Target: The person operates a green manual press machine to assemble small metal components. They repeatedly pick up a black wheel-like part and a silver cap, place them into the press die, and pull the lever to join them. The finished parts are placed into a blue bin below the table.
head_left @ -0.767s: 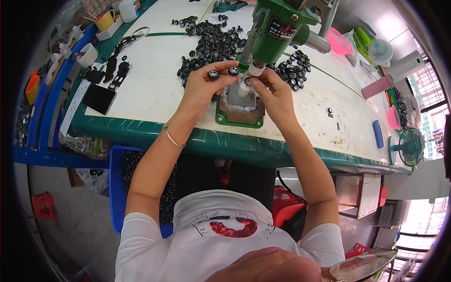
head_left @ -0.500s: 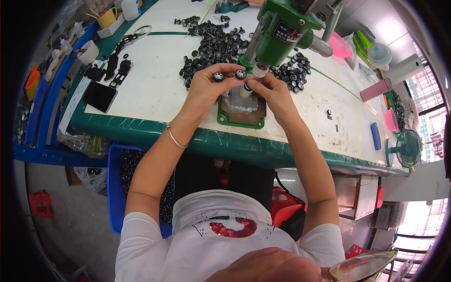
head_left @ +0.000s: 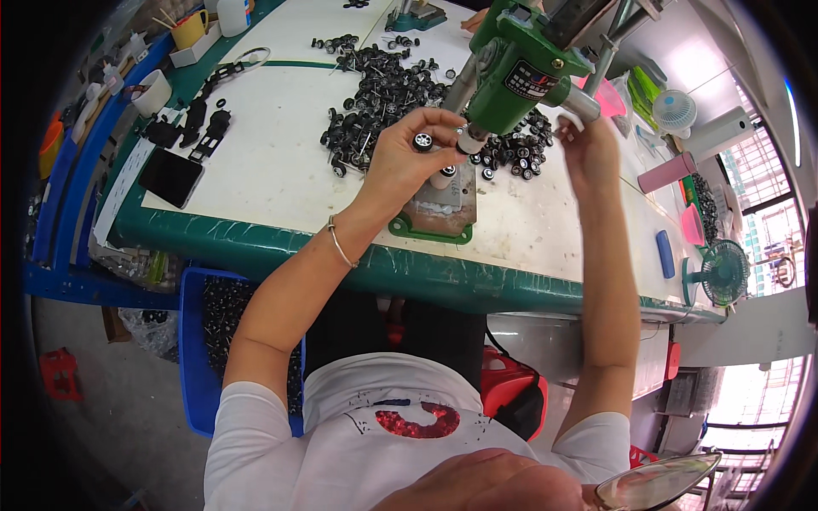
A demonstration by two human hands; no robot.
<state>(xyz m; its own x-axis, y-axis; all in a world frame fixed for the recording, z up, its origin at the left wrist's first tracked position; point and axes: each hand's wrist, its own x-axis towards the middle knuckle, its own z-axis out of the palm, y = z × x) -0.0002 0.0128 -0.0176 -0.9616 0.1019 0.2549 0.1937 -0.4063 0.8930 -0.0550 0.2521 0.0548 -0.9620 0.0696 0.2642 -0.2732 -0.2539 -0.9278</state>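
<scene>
My left hand (head_left: 400,157) is closed on a small pair of toy wheels (head_left: 423,142), black tyres with silver hubs. One wheel shows by the fingers; the other is partly hidden at the fingertips, close under the ram of the green hand press (head_left: 511,89). Below the fingertips, another small wheel (head_left: 448,171) sits on the short pale post of the press base (head_left: 432,228). My right hand (head_left: 590,153) is raised beside the press's grey lever hub (head_left: 582,104), its fingers loosely bent and apart. Nothing shows in them, though part of the hand is hidden.
Heaps of black wheels and axles (head_left: 375,94) lie behind and left of the press, more wheels (head_left: 520,149) to its right. A phone (head_left: 171,177) and black chassis parts (head_left: 210,136) lie at left. A blue bin (head_left: 198,358) stands below the table edge.
My right hand has left the post and moved right and up to the lever hub. My left hand has shifted slightly right, still holding the wheels. The whole view has shifted a little.
</scene>
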